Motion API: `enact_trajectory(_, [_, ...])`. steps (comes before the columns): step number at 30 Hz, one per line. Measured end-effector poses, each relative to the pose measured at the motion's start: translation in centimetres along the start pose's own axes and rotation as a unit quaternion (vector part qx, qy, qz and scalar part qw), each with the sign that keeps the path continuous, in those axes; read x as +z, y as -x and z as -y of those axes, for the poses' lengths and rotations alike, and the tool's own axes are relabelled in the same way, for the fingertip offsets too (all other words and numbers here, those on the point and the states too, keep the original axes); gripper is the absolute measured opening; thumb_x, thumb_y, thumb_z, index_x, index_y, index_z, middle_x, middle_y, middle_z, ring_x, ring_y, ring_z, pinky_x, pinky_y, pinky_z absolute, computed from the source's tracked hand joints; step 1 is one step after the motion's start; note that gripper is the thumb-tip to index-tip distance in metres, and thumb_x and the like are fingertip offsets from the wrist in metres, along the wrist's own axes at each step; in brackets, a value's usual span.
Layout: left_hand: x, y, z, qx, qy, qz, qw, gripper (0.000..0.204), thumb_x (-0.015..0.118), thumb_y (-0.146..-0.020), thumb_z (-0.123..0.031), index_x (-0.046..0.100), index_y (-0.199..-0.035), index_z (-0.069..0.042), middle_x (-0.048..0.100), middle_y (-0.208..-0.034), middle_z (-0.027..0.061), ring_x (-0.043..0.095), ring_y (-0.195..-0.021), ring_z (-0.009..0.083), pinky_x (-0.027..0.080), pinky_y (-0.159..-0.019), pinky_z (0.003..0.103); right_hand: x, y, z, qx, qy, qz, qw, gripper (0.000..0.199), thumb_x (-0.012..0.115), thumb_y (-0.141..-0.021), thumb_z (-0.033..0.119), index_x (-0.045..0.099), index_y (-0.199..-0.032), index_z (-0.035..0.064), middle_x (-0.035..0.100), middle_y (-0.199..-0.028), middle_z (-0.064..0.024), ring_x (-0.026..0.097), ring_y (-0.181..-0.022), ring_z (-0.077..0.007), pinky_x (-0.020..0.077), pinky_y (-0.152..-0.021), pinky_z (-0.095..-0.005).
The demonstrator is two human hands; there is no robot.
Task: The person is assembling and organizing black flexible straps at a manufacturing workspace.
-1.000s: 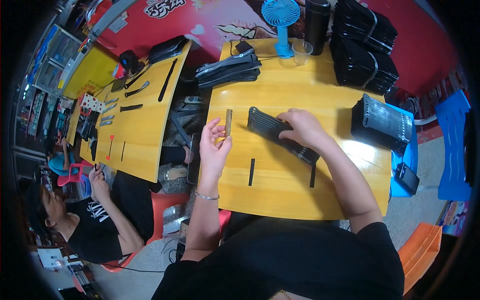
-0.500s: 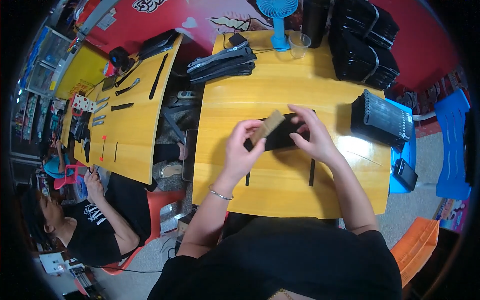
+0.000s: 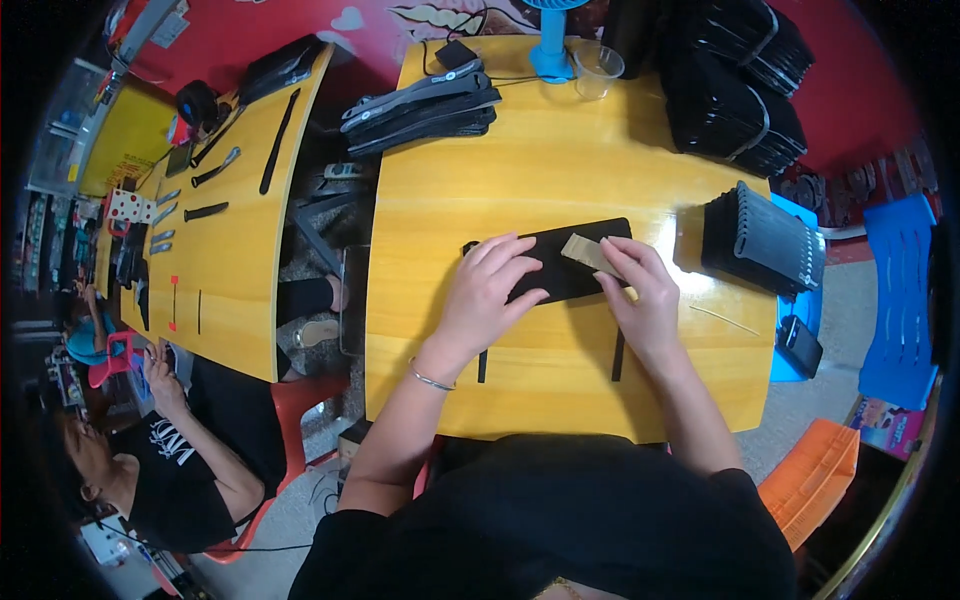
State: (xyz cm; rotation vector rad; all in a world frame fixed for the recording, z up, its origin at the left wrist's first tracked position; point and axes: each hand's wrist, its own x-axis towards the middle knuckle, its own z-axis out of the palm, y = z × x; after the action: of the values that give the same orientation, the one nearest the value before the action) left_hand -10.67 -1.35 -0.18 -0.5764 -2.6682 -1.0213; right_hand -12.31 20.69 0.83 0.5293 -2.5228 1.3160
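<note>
A flat black rectangular panel (image 3: 540, 272) lies on the wooden table in front of me. Over its left end rests my left hand (image 3: 492, 285), fingers outstretched and thumb apart, covering that end. My right hand (image 3: 640, 290) is closed at the panel's right side, pinching a small tan, cardboard-like strip (image 3: 583, 249) between thumb and fingers, just over the black surface. Two narrow black strips, a left one (image 3: 483, 366) and a right one (image 3: 618, 358), show on the table below the panel. Whether they join it is hidden.
Black straps (image 3: 420, 108) are stacked at the back left, near a blue fan (image 3: 552, 45) and a clear cup (image 3: 597, 72). Black bundles (image 3: 735, 85) stand back right; a stack of grey-black pieces (image 3: 765, 240) sits at the right edge. A co-worker (image 3: 200, 455) sits to the left.
The tan strip has passed from my left hand to my right. My left hand has come down onto the panel's left end. The view has shifted slightly.
</note>
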Motion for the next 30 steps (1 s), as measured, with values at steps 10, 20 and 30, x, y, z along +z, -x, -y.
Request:
enact_trajectory(10, [0.9, 0.2, 0.2, -0.032, -0.007, 0.006, 0.999, 0.037, 0.079, -0.067, -0.023, 0.063, -0.096, -0.008, 0.059, -0.119, 0.0085, 0.051, -0.117, 0.0293, 0.042, -0.096, 0.041, 3.1, 0.3, 0.0, -0.066, 0.043, 0.013, 0.997, 0.038, 0.077, -0.067, -0.002, 0.068, -0.103, 0.0027, 0.060, -0.109, -0.0134, 0.061, -0.091, -0.0243, 0.0524, -0.076, -0.0314])
enact_trajectory(20, [1.1, 0.4, 0.5, -0.043, 0.005, -0.026, 0.999, 0.041, 0.081, -0.062, -0.019, 0.062, -0.096, -0.005, 0.058, -0.118, 0.0129, 0.055, -0.110, 0.0313, 0.045, -0.093, 0.042, 2.6, 0.0, 1.1, -0.031, -0.015, 0.047, 0.998, 0.043, 0.074, -0.075, 0.004, 0.062, -0.116, 0.0014, 0.055, -0.120, -0.0169, 0.060, -0.101, -0.0282, 0.0516, -0.085, -0.0349])
enact_trajectory(30, [1.1, 0.4, 0.8, -0.039, 0.025, -0.027, 0.999, 0.041, 0.081, -0.061, -0.018, 0.061, -0.095, -0.005, 0.057, -0.116, 0.0132, 0.053, -0.111, 0.0313, 0.044, -0.095, 0.042, 3.8, -0.3, 0.7, -0.078, 0.052, 0.100, 0.990, 0.041, 0.069, -0.077, 0.005, 0.061, -0.116, -0.0006, 0.057, -0.115, -0.0167, 0.057, -0.098, -0.0325, 0.0484, -0.084, -0.0390])
